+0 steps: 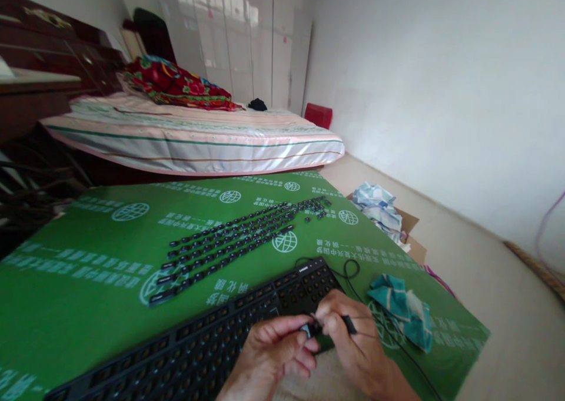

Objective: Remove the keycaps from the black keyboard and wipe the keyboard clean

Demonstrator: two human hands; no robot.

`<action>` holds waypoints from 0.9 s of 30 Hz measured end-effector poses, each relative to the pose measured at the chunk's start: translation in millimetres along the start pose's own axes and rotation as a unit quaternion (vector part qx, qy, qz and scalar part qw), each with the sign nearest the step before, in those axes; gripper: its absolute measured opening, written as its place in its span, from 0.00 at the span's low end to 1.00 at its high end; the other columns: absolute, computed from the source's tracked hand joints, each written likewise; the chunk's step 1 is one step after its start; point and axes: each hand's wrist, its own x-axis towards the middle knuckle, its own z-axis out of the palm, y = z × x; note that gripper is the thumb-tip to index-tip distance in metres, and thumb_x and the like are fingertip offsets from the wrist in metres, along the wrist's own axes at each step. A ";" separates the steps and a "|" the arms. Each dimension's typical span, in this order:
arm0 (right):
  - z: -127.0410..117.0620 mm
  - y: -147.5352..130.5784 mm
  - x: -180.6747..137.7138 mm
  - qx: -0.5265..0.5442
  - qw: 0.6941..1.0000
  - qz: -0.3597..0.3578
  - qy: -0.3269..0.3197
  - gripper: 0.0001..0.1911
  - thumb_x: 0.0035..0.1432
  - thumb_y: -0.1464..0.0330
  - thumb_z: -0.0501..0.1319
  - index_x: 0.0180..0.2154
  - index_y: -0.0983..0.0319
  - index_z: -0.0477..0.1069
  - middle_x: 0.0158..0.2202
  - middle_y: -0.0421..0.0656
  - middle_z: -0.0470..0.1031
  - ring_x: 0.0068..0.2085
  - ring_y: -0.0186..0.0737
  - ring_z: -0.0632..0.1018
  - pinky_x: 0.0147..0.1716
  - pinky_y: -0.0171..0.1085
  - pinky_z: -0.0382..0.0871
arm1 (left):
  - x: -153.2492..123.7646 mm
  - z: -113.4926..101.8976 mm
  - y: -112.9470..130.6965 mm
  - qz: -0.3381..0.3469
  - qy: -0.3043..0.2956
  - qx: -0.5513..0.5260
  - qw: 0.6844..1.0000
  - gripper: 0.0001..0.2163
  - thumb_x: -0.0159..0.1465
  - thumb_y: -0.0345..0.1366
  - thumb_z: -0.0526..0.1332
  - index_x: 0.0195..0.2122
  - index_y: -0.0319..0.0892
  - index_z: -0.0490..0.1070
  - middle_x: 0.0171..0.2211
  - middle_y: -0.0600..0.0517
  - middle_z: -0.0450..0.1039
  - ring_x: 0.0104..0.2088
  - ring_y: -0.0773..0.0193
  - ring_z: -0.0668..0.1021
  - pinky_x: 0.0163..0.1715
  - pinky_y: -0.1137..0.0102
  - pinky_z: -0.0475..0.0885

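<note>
Pinching a keycap [308, 330] between their fingertips, the left hand [271, 348] and right hand [353, 345] meet over the near right end of the stripped keyboard [176, 348]. Farther back, loose keycaps [229, 239] lie in rows on the green cover [88, 283]. A teal cloth [401, 310] sits to the right.

A bed [198, 145] with a striped mattress stands mid-room. Behind the bed, glossy white wardrobe doors [229, 42] reflect daylight; left of it, dark wooden furniture [44, 53]; right of it, a white wall [441, 95] and pale floor [485, 271].
</note>
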 end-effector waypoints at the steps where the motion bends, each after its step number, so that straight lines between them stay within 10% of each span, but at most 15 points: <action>1: -1.7 -1.1 2.0 -0.029 0.999 -0.015 0.016 0.13 0.62 0.69 0.49 0.27 0.61 0.67 0.27 0.42 0.71 0.32 0.34 0.74 0.34 0.32 0.66 | 0.0 0.0 0.1 0.001 0.010 -0.001 1.000 0.15 0.46 0.36 0.72 0.34 0.35 0.78 0.25 0.44 0.79 0.22 0.66 0.77 0.24 0.73 0.71; 12: 8.7 -6.0 5.3 -0.167 0.975 -0.003 -0.146 0.10 0.58 0.71 0.54 0.41 0.60 0.70 0.31 0.42 0.77 0.29 0.35 0.77 0.29 0.30 0.66 | 4.1 -6.4 12.4 -0.007 0.087 -0.057 0.995 0.16 0.41 0.31 0.74 0.31 0.37 0.76 0.24 0.48 0.79 0.23 0.64 0.79 0.27 0.72 0.72; 27: 18.7 -7.2 -7.6 -0.189 0.978 -0.020 -0.082 0.06 0.54 0.70 0.55 0.33 0.59 0.70 0.26 0.41 0.78 0.24 0.36 0.77 0.22 0.30 0.64 | 2.5 -1.6 6.4 -0.047 0.106 -0.095 0.989 0.14 0.33 0.26 0.73 0.24 0.38 0.76 0.23 0.52 0.77 0.24 0.63 0.78 0.28 0.70 0.70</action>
